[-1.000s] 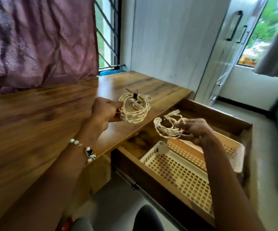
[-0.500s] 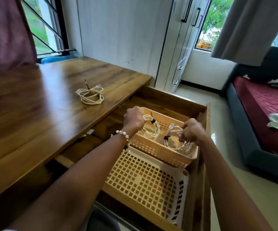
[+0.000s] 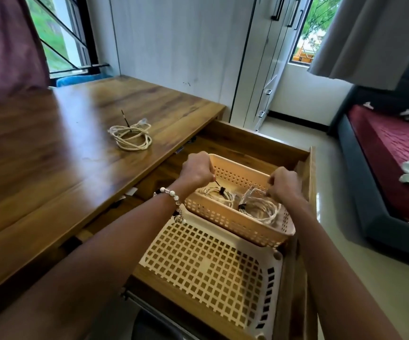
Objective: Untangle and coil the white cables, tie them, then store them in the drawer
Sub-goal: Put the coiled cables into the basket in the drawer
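A wooden desk (image 3: 51, 168) fills the left of the room, with a barred window and a purple curtain behind it, white wardrobe doors ahead, and a bed with a red cover off to the right. The desk's drawer (image 3: 259, 146) stands pulled open below the desktop's edge.

Three coiled white cables are in sight. Each is a pale, twisted, cream-white cord wound into a small round loop and bound with a dark tie. One coil (image 3: 131, 137) lies on the desktop, well apart from the hands, its tie end sticking upright and a clear plug end showing at its top. The other two sit side by side inside the orange basket (image 3: 235, 222) in the drawer: the left coil (image 3: 219, 196) under the left hand, the right coil (image 3: 259, 207) under the right hand.

Two perforated baskets sit in the drawer: the orange one at the far end and a white basket (image 3: 210, 266) nearer the person, its far edge tucked under the orange one.

The left hand (image 3: 197, 171), a beaded bracelet on its wrist, has its fingers curled down at the left coil's black tie end; whether it actually pinches it I cannot tell. The right hand (image 3: 284, 184) has its fingers curled, pinching the upper strands of the right coil at the basket's right end.
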